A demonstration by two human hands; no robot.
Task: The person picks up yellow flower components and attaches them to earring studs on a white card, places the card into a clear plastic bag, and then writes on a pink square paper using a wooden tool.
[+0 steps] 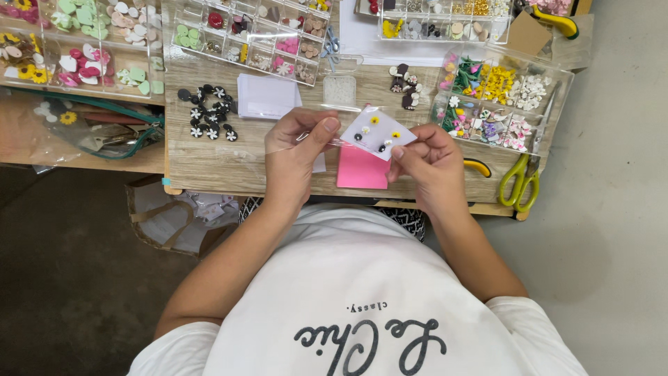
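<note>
Over the near edge of a wooden table (229, 163), the person's two hands meet around a small white card (378, 132) studded with tiny yellow, white and dark earrings. The right hand (433, 163) pinches the card's near right corner between thumb and fingers, holding it tilted above a pink notepad (362, 173) that lies on the table. The left hand (296, 150) is clenched on a clear plastic sleeve (332, 141), gripping it between thumb and forefinger just left of the card, its edge touching the card. Further off, left of the hands, a cluster of black flower pieces (209, 111) lies beside a stack of white cards (266, 96). Clear compartment boxes (254, 31) of coloured pieces line the far side, another organizer box (497, 101) sits at the right, and green-handled scissors (518, 182) rest near the right edge.
</note>
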